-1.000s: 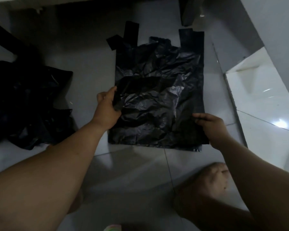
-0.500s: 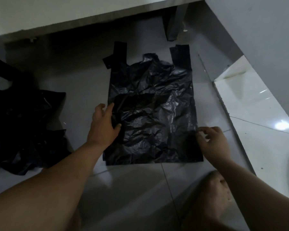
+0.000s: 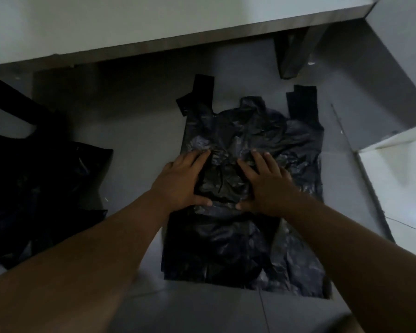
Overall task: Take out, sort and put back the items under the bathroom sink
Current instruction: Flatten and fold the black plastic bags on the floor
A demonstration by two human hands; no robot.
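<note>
Grey floor tiles [image 3: 202,311]: nearest surface, glossy, one grout line running up under the bag.
Forearms: bare, entering from both lower corners, converging toward mid-frame.
Black plastic bag [image 3: 245,241]: laid flat and crinkled on the floor, bottom edge nearest the viewer, two loop handles pointing away toward the cabinet.
Left hand [image 3: 180,181]: palm down on the bag's middle, fingers straight and together, thumb spread toward the other hand; pressing, not gripping.
Right hand [image 3: 267,186]: palm down just beside the left, fingers straight and slightly fanned, thumb tip close to the left thumb; likewise pressing flat.
Film between the hands: bunched into a raised, wrinkled patch.
Second heap of black plastic [image 3: 39,195]: crumpled on the floor at the left, well apart from the flat bag.
White floor area [image 3: 394,188]: brighter tiles at the right, beyond a dark strip.
Cabinet leg [image 3: 296,56]: dark post standing past the bag's handles.
Pale cabinet underside edge [image 3: 178,27]: farthest, crossing the top of the view.
</note>
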